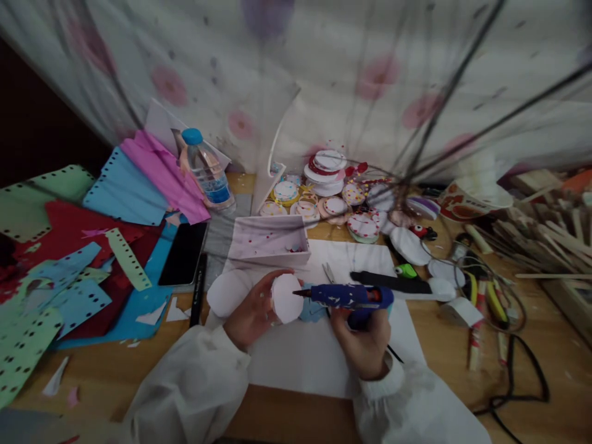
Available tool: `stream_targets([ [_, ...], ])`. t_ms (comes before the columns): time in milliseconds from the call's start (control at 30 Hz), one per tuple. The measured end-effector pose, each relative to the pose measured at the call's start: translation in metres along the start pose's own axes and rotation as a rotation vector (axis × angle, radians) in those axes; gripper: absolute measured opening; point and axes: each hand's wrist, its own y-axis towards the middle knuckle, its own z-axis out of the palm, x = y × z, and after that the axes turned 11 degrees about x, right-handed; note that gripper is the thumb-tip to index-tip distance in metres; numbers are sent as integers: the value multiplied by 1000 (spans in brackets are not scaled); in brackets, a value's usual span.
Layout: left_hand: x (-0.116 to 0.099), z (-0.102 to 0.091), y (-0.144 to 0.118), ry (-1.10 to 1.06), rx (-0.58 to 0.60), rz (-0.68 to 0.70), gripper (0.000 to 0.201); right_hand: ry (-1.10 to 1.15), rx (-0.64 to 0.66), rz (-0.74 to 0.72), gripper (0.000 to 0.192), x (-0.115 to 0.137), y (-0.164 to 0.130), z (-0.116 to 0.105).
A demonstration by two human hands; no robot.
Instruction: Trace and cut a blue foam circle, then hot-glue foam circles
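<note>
My left hand point(253, 311) is closed round a small white paper disc piece point(287, 298), with its round face turned to the right and upward. In my right hand point(365, 342) is a blue glue gun point(346, 296), gripped by its handle. Its dark nozzle points left and lies over the face of the disc piece; whether it touches cannot be made out. Beside my left hand lies a larger white disc point(227, 292). A light blue scrap point(313, 310) shows behind the glue gun, and a pair of scissors point(328, 272) lies just beyond it.
A pink box point(271, 239) stands ahead, with several decorated paper cakes point(326, 169) behind it. Left are a water bottle point(208, 169), a phone point(183, 254) and coloured sheets point(124, 185). Wooden sticks point(550, 228) and a black cable point(511, 376) lie right. Dark strands cross the view.
</note>
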Motion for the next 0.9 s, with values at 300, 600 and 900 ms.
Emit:
stream_targets([
  [300, -2, -12, -11, -237, -15, -14, 62, 143, -98, 222, 34, -6, 5, -4],
  [600, -4, 1, -3, -79, 8, -20, 64, 127, -72, 173, 31, -5, 5, -4],
  [900, 3, 1, 0, -5, -64, 24, 67, -18, -13, -48, 15, 0, 1, -1],
])
